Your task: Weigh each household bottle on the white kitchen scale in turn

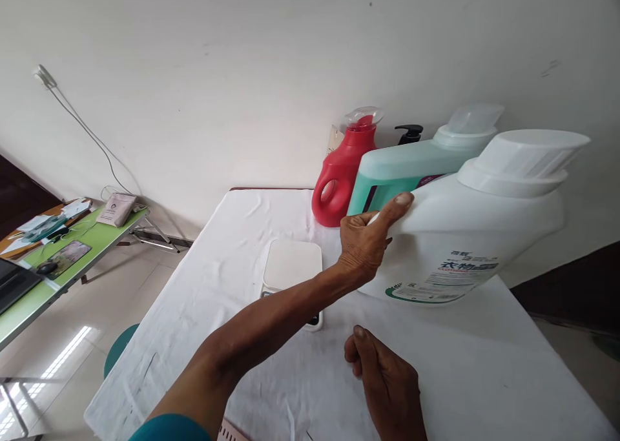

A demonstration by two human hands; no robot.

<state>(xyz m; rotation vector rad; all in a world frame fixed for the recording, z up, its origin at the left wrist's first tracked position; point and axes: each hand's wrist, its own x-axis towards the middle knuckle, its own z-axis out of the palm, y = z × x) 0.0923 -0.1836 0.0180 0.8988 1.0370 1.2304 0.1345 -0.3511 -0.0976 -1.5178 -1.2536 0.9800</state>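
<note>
Left hand lifting a big white detergent jug above the tabletop

At the right of the frame the left hand held the white jug by its handle, fingers wrapped tight, the jug tilted and off the tabletop. The right hand rested loosely curled at lower centre, holding nothing. A one-handed grip on so bulky a jug could slip, dropping it onto the scale or knocking the teal bottle just behind.

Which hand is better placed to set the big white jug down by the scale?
Left, probably. The left hand grips the tilted white jug just right of the scale; the right hand rests loosely curled on the cloth, holding nothing.
</note>
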